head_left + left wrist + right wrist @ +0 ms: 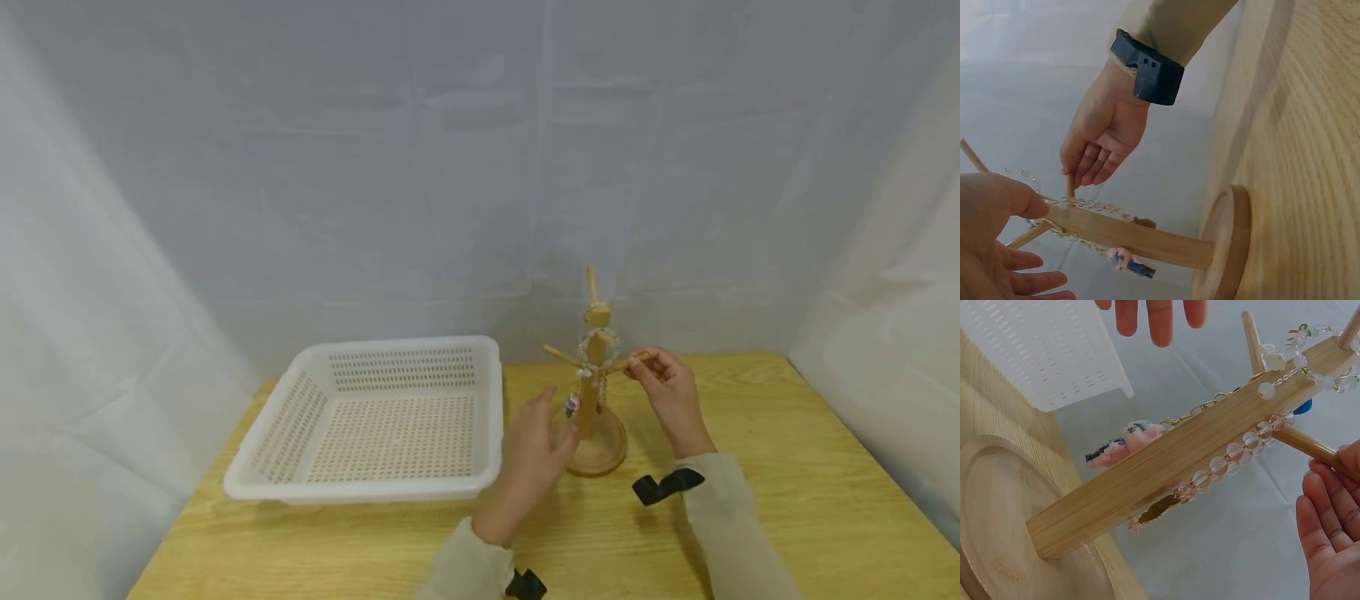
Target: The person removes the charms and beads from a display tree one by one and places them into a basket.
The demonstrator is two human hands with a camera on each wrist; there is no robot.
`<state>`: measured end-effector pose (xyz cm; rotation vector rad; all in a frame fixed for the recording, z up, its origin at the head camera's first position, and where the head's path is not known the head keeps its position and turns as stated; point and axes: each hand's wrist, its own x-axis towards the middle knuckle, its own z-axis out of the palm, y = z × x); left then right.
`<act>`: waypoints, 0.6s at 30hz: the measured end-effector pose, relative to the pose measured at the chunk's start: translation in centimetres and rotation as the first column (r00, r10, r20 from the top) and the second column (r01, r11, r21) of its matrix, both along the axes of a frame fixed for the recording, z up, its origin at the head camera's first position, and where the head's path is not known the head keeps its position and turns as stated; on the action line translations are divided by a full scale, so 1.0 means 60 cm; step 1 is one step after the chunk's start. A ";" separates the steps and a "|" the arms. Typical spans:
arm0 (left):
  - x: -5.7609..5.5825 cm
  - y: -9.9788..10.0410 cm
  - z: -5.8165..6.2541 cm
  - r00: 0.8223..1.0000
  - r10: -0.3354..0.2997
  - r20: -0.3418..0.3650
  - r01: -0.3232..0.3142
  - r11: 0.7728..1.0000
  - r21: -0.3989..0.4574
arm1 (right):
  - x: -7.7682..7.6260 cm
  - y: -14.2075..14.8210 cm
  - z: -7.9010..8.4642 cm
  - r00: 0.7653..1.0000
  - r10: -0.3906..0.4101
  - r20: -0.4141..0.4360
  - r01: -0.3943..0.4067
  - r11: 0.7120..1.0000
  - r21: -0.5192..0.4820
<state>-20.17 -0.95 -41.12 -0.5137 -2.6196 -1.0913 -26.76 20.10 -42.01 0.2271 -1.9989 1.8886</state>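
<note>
**Bench and peg stand, a right hand pinching one peg**

White cloth (480, 167) rises behind the bench (787, 500) and at both sides. Clock directions are taken from the stand in the head view. The white perforated basket (375, 488) sits on the bench at about nine o'clock, near the stand. The wooden peg stand (587, 421) is upright on its round base, with pegs pointing towards twelve, ten and between two and three.

The left hand (531, 442) is open with fingers spread, between seven and eight o'clock, close to the post; whether it touches cannot be told. The right hand (667, 393), at about three o'clock, pinches the end of the lower right peg (1304, 447) between thumb and fingers. A black band (667, 485) is around the right sleeve (723, 517).

A pale bracelet with green beads (1300, 360) hangs in a ring against the upper post. A strand of clear and pink beads (1235, 450) hangs down alongside the post, from near the root of the pinched peg. Along the post's opposite face hangs a gold chain (1200, 406), and at its lower end is a pink-and-blue charm (1132, 441).
</note>
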 end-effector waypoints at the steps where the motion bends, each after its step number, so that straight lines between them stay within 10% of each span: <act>1: 0.000 0.002 -0.002 1.000 0.004 0.010 -0.004 1.000 0.005 | 0.001 0.000 0.000 1.000 -0.002 0.003 0.002 1.000 0.000; 18: -0.024 0.021 -0.051 0.999 -0.038 0.036 0.024 0.944 0.329 | 0.005 0.000 0.003 1.000 -0.010 0.023 0.009 0.999 0.031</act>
